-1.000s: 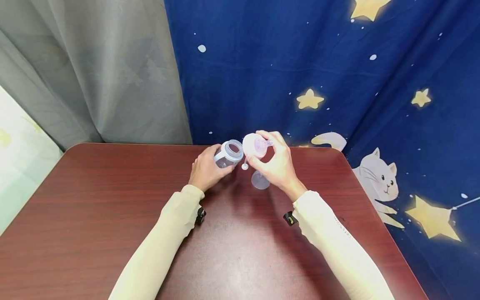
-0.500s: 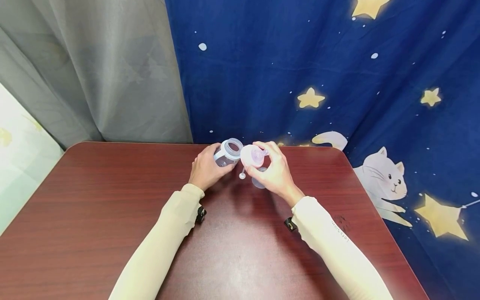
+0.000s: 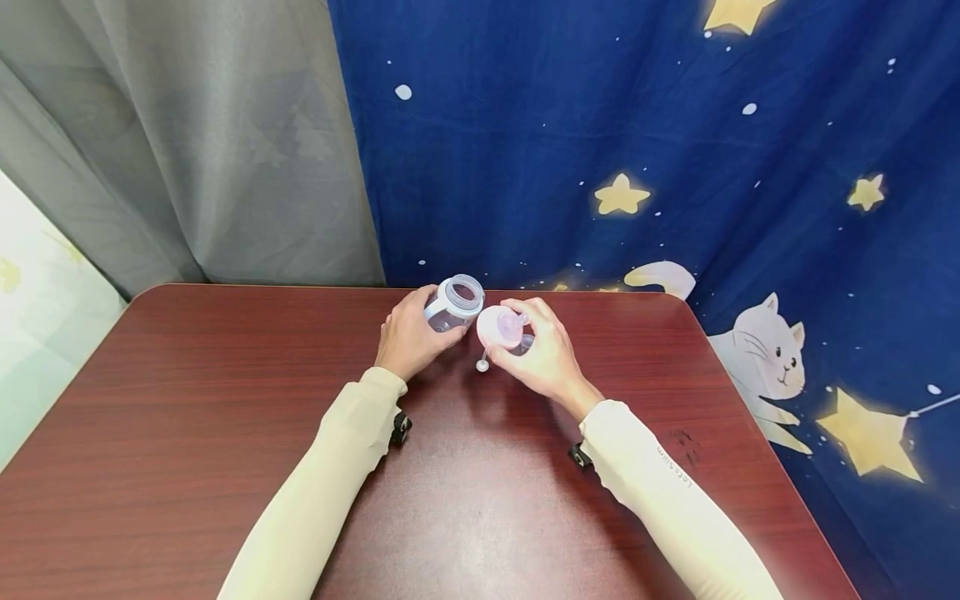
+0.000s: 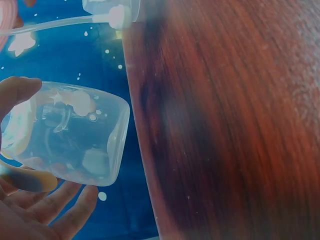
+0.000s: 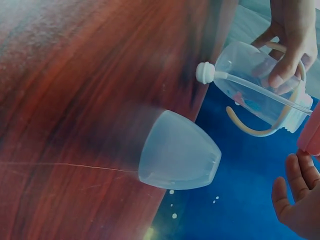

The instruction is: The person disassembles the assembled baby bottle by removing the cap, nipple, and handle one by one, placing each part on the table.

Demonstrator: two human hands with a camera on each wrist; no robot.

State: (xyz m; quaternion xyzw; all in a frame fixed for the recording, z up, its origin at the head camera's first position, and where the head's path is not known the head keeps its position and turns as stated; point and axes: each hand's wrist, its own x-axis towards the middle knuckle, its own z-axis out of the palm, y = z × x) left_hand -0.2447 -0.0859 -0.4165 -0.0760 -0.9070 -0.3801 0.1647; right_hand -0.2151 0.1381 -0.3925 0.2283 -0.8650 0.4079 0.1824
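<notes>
In the head view my left hand [image 3: 412, 337] grips a clear baby bottle [image 3: 448, 317], its uncapped mouth tilted up and rightward. The left wrist view shows the see-through body [image 4: 82, 132] between thumb and fingers. A pale handle [image 5: 267, 133] curves from its neck in the right wrist view. My right hand [image 3: 547, 352] pinches a pink bottle collar with a clear nipple [image 3: 498, 327], just right of the bottle and apart from it. From the collar hangs a thin straw [image 5: 265, 91] ending in a white weighted ball [image 5: 204, 73].
A clear domed cap [image 5: 179, 152] stands on the dark red wooden table [image 3: 225, 417], partly hidden behind my right hand in the head view. Grey curtain [image 3: 247, 150] and blue starry curtain [image 3: 510, 150] hang behind the table's far edge.
My right hand has moved down and slightly left with the pink collar and straw, now covering more of the domed cap. The left hand and bottle have barely moved.
</notes>
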